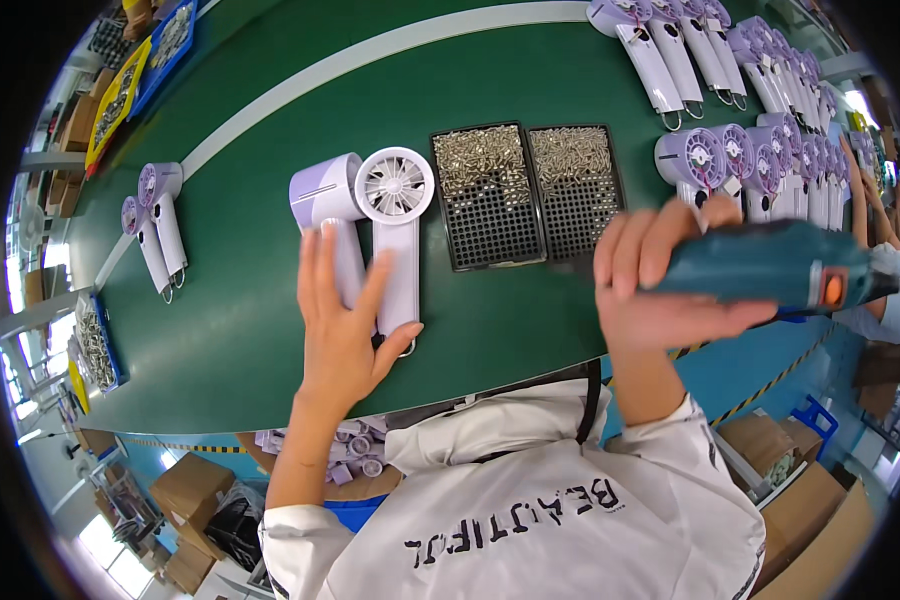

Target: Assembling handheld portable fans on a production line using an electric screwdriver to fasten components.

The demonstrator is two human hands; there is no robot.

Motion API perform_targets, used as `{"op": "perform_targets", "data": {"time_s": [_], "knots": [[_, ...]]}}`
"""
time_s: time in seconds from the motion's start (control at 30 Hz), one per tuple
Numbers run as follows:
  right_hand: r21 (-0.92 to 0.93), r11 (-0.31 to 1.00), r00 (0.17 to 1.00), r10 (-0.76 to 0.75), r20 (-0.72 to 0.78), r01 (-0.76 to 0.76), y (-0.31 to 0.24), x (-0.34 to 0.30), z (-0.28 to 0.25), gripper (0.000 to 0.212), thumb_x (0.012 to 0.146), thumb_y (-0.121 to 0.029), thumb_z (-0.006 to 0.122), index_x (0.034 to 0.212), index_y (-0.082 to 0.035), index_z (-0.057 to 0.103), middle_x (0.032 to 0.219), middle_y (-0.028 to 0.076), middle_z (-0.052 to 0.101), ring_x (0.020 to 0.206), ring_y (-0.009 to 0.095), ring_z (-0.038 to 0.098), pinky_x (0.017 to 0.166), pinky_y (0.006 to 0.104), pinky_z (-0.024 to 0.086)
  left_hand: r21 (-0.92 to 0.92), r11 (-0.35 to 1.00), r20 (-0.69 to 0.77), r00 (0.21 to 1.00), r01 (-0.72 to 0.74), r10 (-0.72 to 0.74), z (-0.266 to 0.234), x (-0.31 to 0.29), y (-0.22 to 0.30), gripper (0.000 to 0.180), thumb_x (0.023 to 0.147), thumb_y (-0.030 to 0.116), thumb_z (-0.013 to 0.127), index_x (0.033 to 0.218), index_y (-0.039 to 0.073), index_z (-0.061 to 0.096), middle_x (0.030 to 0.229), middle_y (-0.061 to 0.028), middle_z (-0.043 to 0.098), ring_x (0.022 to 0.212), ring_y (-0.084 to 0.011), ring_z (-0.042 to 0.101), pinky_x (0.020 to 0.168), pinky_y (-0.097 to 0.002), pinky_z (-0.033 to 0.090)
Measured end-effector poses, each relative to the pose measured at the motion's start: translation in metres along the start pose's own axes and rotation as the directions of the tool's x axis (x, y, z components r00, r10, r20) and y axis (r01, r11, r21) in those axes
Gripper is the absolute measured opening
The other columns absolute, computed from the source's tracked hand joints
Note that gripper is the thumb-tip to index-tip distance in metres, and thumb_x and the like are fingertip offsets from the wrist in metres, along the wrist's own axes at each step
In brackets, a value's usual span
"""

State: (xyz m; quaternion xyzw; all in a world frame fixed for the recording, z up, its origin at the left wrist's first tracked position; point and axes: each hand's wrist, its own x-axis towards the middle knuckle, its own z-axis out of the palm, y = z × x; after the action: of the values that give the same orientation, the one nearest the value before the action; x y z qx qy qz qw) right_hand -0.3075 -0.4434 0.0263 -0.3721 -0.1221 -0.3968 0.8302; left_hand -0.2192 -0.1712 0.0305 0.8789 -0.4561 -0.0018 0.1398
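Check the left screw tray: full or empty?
Partly full: screws cover the far part of the left tray, but its near end shows bare.

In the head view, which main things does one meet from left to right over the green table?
Far-left pair of fans, left hand, left black tray, right black tray, right hand, teal power tool.

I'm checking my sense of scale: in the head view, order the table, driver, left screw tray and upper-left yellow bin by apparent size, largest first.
1. Table
2. Driver and left screw tray: not ranked; the driver looks nearer the camera, so it's unsure.
3. Yellow bin
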Motion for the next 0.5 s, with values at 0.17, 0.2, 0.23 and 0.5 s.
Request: {"op": "perform_targets", "data": {"time_s": [0.17,0.2,0.23,0.5], "knots": [[-0.011,1.000,1.000,-0.007,-0.030,0.006,0.015,0.043,0.008,0.104,0.069,-0.096,0.032,0.119,-0.005,0.046,0.064,0.009,0.053,0.041,0.020,0.048,0.039,0.0333,0.045,-0.380,0.882,-0.103,0.935,0.280,-0.340,0.011,0.000,0.008,0.060,0.088,0.019,0.066,0.141,0.001,0.044,0.149,-0.0271,0.021,0.130,-0.0415,0.032,0.105,-0.0476,0.032],[-0.010,1.000,1.000,-0.001,-0.031,0.001,0.017,0.045,0.008,0.104,0.069,-0.096,0.032,0.119,-0.005,0.046,0.064,0.009,0.053,0.041,0.020,0.048,0.039,0.0333,0.045,-0.429,0.821,-0.095,0.885,0.376,-0.456,0.011,0.000,0.009,0.058,0.088,0.018,0.065,0.140,0.001,0.044,0.148,-0.0257,0.023,0.127,-0.0391,0.034,0.104,-0.0469,0.033],[-0.079,0.997,0.999,0.016,0.031,-0.014,0.018,0.047,0.007,0.098,0.073,-0.093,0.034,0.122,-0.009,0.046,0.067,0.005,0.053,0.045,0.017,0.049,0.042,0.0319,0.045,-0.367,0.834,-0.116,0.869,0.413,-0.481,0.012,0.000,0.005,0.058,0.090,0.016,0.064,0.141,0.001,0.042,0.138,-0.0229,0.038,0.116,-0.0306,0.046,0.098,-0.0422,0.039],[-0.157,0.987,0.979,0.002,0.203,0.031,0.044,0.058,-0.003,0.095,0.076,-0.091,0.035,0.125,-0.010,0.046,0.070,0.004,0.054,0.050,0.015,0.053,0.045,0.0305,0.046,-0.688,0.490,0.028,0.694,0.536,-0.720,-0.002,0.009,0.006,0.046,0.095,0.009,0.057,0.138,0.001,0.043,0.116,-0.0188,0.059,0.097,-0.0214,0.059,0.079,-0.0320,0.048]]}}
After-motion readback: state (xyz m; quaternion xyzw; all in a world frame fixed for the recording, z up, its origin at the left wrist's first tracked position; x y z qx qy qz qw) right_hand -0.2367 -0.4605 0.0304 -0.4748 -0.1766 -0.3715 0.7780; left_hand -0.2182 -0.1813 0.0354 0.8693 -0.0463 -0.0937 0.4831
